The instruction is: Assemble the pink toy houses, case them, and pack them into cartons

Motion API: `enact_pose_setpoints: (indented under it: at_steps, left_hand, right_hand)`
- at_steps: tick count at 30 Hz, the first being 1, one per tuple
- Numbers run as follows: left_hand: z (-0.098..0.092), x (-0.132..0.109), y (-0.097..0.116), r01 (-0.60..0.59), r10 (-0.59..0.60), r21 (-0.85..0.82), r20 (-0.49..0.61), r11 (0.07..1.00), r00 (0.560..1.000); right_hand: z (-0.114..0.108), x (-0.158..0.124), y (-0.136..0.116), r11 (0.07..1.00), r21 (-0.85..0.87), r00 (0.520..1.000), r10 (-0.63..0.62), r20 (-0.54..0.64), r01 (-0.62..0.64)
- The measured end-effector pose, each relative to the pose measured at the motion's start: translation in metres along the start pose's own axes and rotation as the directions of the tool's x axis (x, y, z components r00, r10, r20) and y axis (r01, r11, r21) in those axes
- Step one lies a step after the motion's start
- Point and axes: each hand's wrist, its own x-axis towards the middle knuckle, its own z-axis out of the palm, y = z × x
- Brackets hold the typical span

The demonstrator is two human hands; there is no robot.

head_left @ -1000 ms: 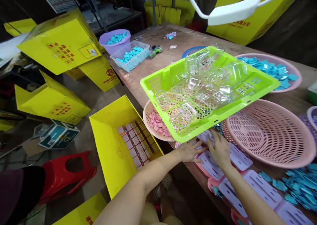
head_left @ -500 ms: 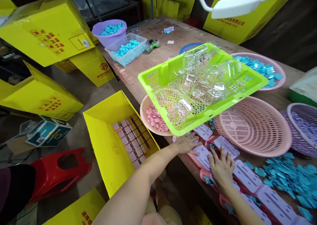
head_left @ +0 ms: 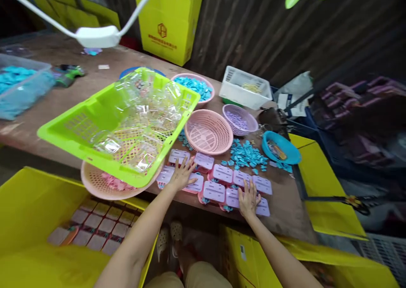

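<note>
Two rows of small plastic toy cases (head_left: 214, 191), with flat slotted purple tops and pink lower parts, lie along the table's near edge. My left hand (head_left: 181, 177) rests with spread fingers over cases near the left end of the rows. Toward the right end, my right hand (head_left: 249, 200) lies over the tops, fingers apart. Neither hand grips a case; the palms and fingers cover parts of several tops. Just behind the rows is a loose pile of blue plastic pieces (head_left: 247, 154).
A green basket (head_left: 95, 152) of clear plastic shells overlaps a pink basket (head_left: 90, 182). Behind the rows stand an open pink basket (head_left: 209, 131), a purple basket (head_left: 242, 125) and a blue basin (head_left: 282, 146). A yellow carton (head_left: 28, 203) holding packed cases sits below left.
The view has swung right, bringing the right end of the rows into sight. My right hand has moved right along the cases, farther from my left hand.
</note>
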Motion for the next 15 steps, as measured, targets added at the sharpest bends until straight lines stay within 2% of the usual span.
enact_pose_setpoints:
  at_steps: [3,7,11,15]
  left_hand:
    - [0.003,0.033,0.014,-0.080,0.081,-0.008,0.065,0.997,0.995]
    - [0.008,0.066,0.030,-0.093,0.091,0.005,0.104,0.996,0.990]
    - [0.007,0.068,0.038,-0.053,0.047,0.046,0.127,0.998,0.991]
    - [0.000,0.061,0.037,-0.052,0.037,0.093,0.151,0.994,0.988]
  right_hand:
    - [0.000,-0.002,0.001,1.000,-0.019,1.000,-0.013,0.022,0.014]
    - [0.001,-0.003,-0.032,0.983,0.021,0.966,-0.186,0.179,0.185]
    - [0.006,-0.007,-0.059,0.983,0.098,0.951,-0.176,0.255,0.155]
    - [0.007,-0.009,-0.066,0.984,0.136,0.960,-0.143,0.241,0.113]
